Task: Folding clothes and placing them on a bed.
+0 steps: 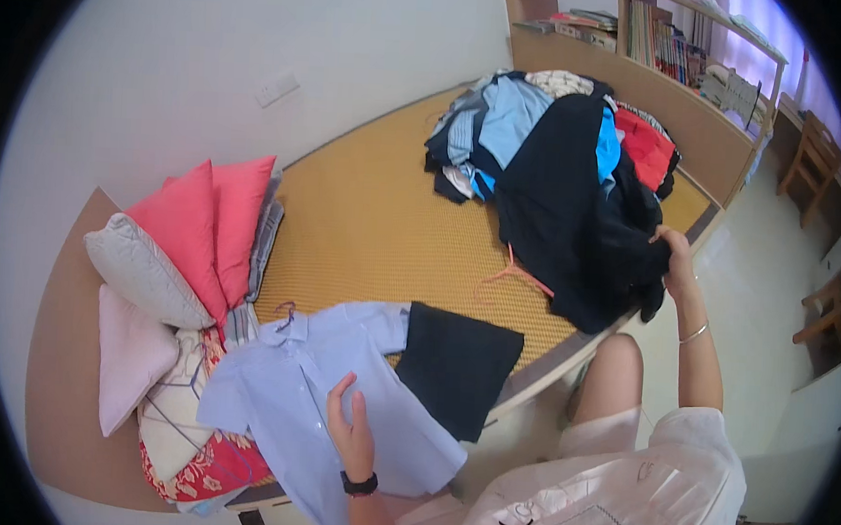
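My right hand (675, 254) grips the edge of a large black garment (570, 220) that spreads from the clothes pile towards the bed's front edge. From under this cloth sticks the hook end of a pink clothes hanger (515, 270). My left hand (350, 428), with a dark band at the wrist, is in front of a light blue short-sleeved shirt (317, 377). Its fingers are apart and hold nothing; whether they touch the shirt I cannot tell. The shirt lies buttoned, with a dark hanger hook (286, 314) at its collar. Beside its sleeve lies a folded black cloth (458, 366).
A heap of mixed clothes (511, 119) sits on the woven bed mat (366, 211). Red pillows (189, 231), a grey pillow (149, 272) and a pink pillow (134, 362) lean at the left. Loose hangers (193, 386) rest near them. A bookshelf (669, 48) and wooden chairs (812, 163) stand right.
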A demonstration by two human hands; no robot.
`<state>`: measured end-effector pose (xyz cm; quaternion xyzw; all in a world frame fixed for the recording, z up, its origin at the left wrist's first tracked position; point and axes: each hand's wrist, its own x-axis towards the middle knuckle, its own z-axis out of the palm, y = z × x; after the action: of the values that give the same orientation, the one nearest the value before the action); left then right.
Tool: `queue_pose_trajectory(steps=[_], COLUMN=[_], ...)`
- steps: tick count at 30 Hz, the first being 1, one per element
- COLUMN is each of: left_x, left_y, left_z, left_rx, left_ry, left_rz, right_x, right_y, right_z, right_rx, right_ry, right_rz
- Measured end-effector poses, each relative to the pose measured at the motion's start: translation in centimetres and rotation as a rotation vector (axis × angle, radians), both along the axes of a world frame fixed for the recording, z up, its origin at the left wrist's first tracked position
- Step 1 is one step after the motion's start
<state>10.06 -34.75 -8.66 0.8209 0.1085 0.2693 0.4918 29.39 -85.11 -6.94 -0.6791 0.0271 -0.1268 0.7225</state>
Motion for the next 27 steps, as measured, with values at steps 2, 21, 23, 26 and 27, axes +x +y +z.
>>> queue_pose_trajectory(steps=[2, 21, 23, 26, 27], left_x=[-0.7, -9.9, -8.6, -6.3, -5.6], left_y=[-1.1, -2.3, -3.2, -4.8, -5.3], left_z=[-0.6, -2.5, -1.8, 0.2, 0.9], left_rx=[0.030, 0.033, 0.032, 0.052, 0.066], left_ry=[0.009, 0.038, 0.021, -0.025, -0.045], left_rz=[-0.046, 0.005, -0.046, -0.132, -0.165], right_x=[-0.9, 0.3, -1.9, -7.5, -9.2], right_y=[-2.4, 13.8, 9.5, 4.7, 3.0], right_z=[-4.0, 0.7, 4.7, 11.6, 13.0], right_rx=[-0.702, -0.878, -0.645, -0.662, -0.719], right_ry=[0.138, -0.352, -0.565, -0.649, -0.710], right_rz=[-0.212, -0.279, -0.324, -0.504, -0.604])
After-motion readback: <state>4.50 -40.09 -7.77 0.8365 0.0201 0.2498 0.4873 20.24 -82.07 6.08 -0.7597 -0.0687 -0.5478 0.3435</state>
